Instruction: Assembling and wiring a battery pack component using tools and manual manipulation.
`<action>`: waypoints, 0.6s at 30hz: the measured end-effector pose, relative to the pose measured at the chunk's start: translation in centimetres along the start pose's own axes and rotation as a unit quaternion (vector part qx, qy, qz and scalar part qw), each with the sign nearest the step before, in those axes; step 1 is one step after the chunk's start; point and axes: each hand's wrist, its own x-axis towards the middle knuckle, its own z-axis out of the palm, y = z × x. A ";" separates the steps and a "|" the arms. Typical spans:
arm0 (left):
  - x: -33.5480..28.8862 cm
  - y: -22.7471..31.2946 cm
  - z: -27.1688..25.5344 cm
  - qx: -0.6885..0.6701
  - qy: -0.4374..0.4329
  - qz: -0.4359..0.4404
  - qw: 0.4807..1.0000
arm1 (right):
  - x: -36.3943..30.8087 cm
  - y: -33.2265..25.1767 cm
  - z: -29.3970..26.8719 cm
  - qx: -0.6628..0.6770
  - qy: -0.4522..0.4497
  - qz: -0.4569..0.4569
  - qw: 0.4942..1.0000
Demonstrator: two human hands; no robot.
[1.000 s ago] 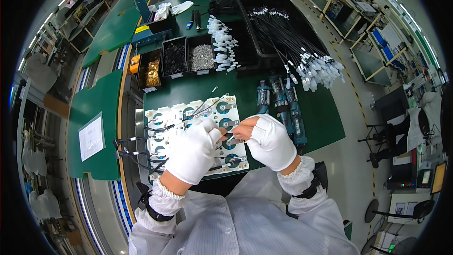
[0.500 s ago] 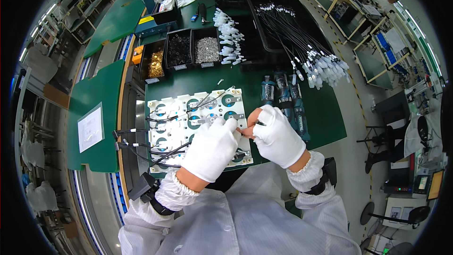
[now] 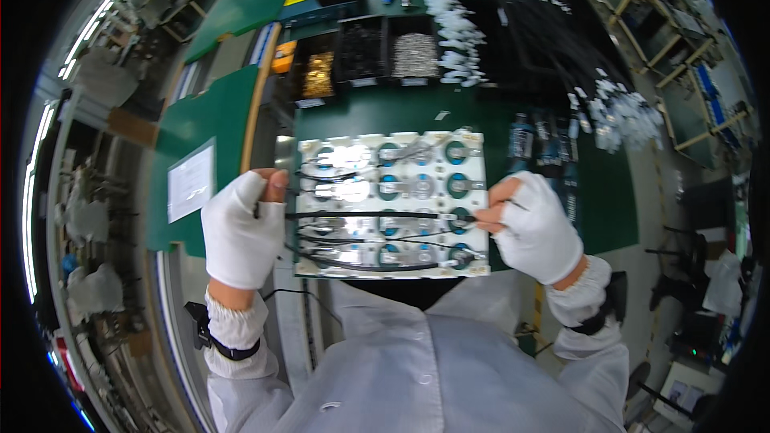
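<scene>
Two white-gloved hands held a black cable (image 3: 361,215) stretched nearly straight between them, across a white board (image 3: 353,144) with rows of round holes. The board lay flat on the green tabletop (image 3: 369,116), at the edge closest to the person. The left hand (image 3: 245,228) was just off the board's left side, its bare fingers curled up tight, with the cable running into the fist. The right hand (image 3: 531,228) was at the board's right edge, its fingers pinched narrow on the cable's other end, though some blur softened the tips. More dark cables (image 3: 401,267) lay across the board, above and below the stretched one. Beyond it I saw three bins, with gold bits (image 3: 319,72), black bits (image 3: 362,52) and silver bits (image 3: 415,56), then a heap of white plastic pieces (image 3: 457,36). Power tools (image 3: 521,140) lay to the right, near a bundle of white-tipped cables (image 3: 622,116)
</scene>
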 end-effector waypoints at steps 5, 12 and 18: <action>-3.8 -9.3 1.3 -0.019 -0.067 -0.122 0.990 | 0.3 0.3 -0.2 0.062 -0.031 0.078 0.995; -6.2 -12.7 3.5 -0.121 -0.078 0.027 0.989 | 0.6 -0.1 0.6 0.168 -0.012 0.142 0.976; -6.0 -10.3 0.1 -0.120 -0.369 -0.208 0.898 | 0.3 0.3 0.9 0.192 -0.017 0.159 0.968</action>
